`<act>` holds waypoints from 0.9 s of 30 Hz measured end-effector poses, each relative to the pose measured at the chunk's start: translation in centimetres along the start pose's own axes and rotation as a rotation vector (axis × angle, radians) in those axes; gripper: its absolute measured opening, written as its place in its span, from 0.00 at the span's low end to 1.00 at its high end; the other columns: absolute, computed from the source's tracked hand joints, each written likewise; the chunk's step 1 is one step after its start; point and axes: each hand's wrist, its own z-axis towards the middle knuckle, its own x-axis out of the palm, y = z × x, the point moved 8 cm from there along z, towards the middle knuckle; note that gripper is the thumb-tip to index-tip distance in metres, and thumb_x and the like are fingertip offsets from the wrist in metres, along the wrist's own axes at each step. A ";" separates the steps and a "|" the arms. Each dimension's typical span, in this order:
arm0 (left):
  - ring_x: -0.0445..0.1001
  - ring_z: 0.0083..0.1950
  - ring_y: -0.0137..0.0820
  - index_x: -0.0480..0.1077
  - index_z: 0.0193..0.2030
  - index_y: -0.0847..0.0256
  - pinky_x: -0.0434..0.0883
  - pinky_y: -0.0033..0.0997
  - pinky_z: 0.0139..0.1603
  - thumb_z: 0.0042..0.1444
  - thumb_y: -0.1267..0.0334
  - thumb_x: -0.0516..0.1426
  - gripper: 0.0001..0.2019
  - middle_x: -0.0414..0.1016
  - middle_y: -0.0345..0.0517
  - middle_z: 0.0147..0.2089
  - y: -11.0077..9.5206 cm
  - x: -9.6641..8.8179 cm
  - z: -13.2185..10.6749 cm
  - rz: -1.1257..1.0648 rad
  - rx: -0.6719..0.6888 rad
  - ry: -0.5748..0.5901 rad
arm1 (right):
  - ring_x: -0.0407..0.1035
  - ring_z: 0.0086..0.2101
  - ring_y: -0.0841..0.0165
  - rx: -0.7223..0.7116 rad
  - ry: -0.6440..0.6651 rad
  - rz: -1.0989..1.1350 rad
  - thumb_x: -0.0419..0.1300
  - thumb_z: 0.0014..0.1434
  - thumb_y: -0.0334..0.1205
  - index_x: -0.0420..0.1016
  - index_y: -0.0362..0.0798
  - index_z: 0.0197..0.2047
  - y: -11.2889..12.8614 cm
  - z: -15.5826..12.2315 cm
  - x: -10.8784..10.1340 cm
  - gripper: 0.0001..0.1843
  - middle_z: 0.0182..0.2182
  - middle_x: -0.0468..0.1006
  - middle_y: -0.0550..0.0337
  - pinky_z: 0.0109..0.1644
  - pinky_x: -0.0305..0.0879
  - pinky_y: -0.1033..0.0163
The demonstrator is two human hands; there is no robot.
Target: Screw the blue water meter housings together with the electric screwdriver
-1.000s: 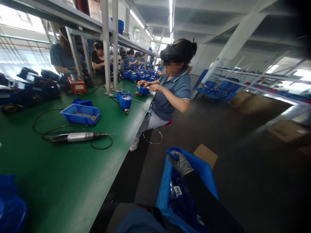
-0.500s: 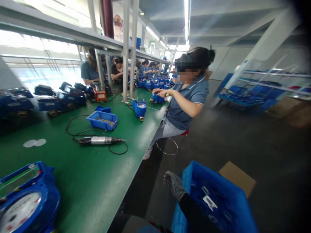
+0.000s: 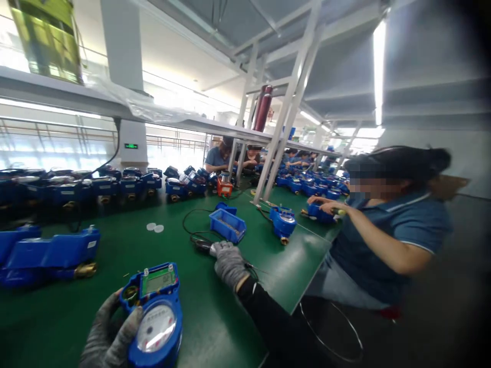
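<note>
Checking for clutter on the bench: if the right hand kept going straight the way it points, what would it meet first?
The right hand already covers the electric screwdriver; beyond, probably the small blue parts bin, though depth is unclear.

The electric screwdriver is mostly covered by the gloved right hand — only its dark rear end is seen. The left hand is cut off by the bottom edge, and the meters at the far end of the bench are blurred beyond telling apart.
</note>
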 end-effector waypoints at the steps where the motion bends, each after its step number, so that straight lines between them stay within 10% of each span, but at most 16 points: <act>1: 0.74 0.61 0.62 0.59 0.71 0.41 0.73 0.67 0.62 0.44 0.38 0.73 0.50 0.77 0.49 0.55 -0.3 0.2 0.2 -0.012 0.011 0.009 | 0.66 0.58 0.45 0.037 0.030 0.003 0.61 0.57 0.24 0.74 0.35 0.60 -0.3 1.9 0.3 0.26 0.56 0.72 0.34 0.64 0.61 0.40; 6: 0.73 0.63 0.56 0.54 0.73 0.41 0.76 0.54 0.61 0.44 0.45 0.75 0.52 0.72 0.51 0.65 -1.0 1.8 0.9 -0.166 0.041 0.227 | 0.73 0.40 0.57 0.075 0.108 0.215 0.71 0.46 0.27 0.76 0.41 0.39 -2.2 6.7 -0.3 0.15 0.33 0.76 0.56 0.56 0.68 0.45; 10: 0.76 0.61 0.55 0.54 0.73 0.50 0.78 0.47 0.57 0.47 0.51 0.75 0.51 0.71 0.58 0.65 -0.8 2.5 0.7 -0.349 -0.024 0.325 | 0.70 0.32 0.61 0.015 -0.009 0.619 0.63 0.49 0.44 0.72 0.45 0.42 -2.0 6.6 -5.9 0.18 0.29 0.72 0.59 0.44 0.73 0.53; 14: 0.76 0.59 0.59 0.55 0.71 0.54 0.78 0.53 0.56 0.47 0.52 0.75 0.49 0.71 0.62 0.65 -1.3 2.8 0.4 -0.405 -0.002 0.324 | 0.72 0.37 0.67 -0.100 -0.192 1.139 0.51 0.53 0.62 0.67 0.49 0.49 1.8 4.1 -13.1 0.29 0.32 0.71 0.63 0.47 0.75 0.59; 18: 0.75 0.60 0.60 0.55 0.71 0.54 0.75 0.58 0.59 0.47 0.52 0.75 0.49 0.71 0.62 0.64 -1.4 2.7 0.3 -0.391 0.001 0.315 | 0.70 0.28 0.73 -0.270 -0.209 1.835 0.74 0.46 0.46 0.70 0.48 0.45 8.4 0.4 -16.3 0.26 0.28 0.70 0.68 0.35 0.74 0.67; 27: 0.74 0.62 0.58 0.55 0.71 0.54 0.73 0.58 0.62 0.52 0.51 0.73 0.46 0.70 0.60 0.66 -1.1 2.6 0.3 -0.357 0.036 0.322 | 0.70 0.21 0.69 -0.606 -0.319 1.520 0.69 0.59 0.45 0.73 0.46 0.45 17.0 -4.7 -15.1 0.16 0.23 0.73 0.66 0.25 0.69 0.67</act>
